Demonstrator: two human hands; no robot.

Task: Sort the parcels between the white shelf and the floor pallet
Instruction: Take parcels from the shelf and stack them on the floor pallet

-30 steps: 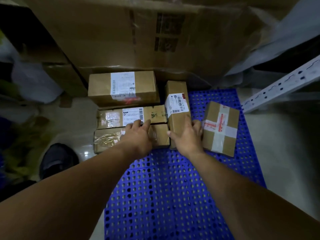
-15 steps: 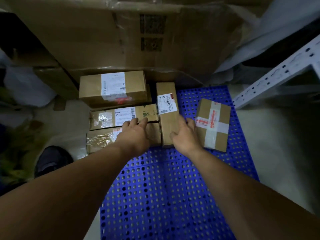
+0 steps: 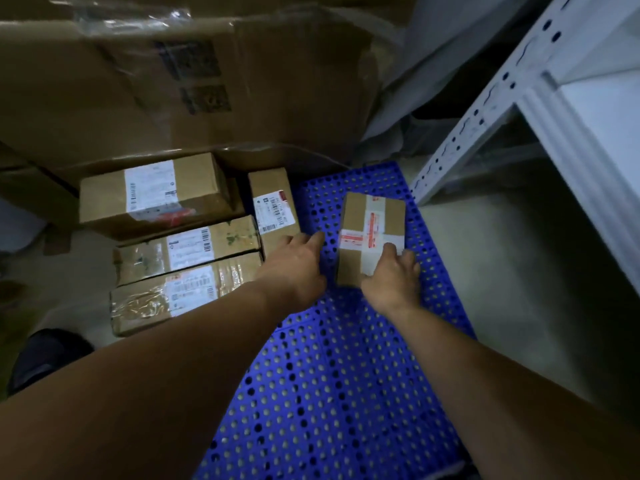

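While the near stretch of the blue floor pallet is lying bare, both arms are reaching forward over it. The right hand is gripping the near end of the cross-taped parcel, its fingers bending over the top face; the thumb is hiding beneath, so how firm the hold is I cannot tell. The left hand is hovering loosely open with the forefinger stretching toward that parcel's left edge, holding nothing; whether it is touching the cardboard is unclear.

That parcel is lying flat on the pallet, apart from the others. To its left, the narrow parcel is sitting lengthwise, and beside it the front long parcel, the second long parcel and the larger box are lining up in a tidy block along the pallet's left side.

Judging by this, four parcels are looking placed and one is being handled. Farther right, the white shelf is showing no parcels in its visible part, so its share is remaining uncertain. Behind everything, a big cardboard carton is leaning.
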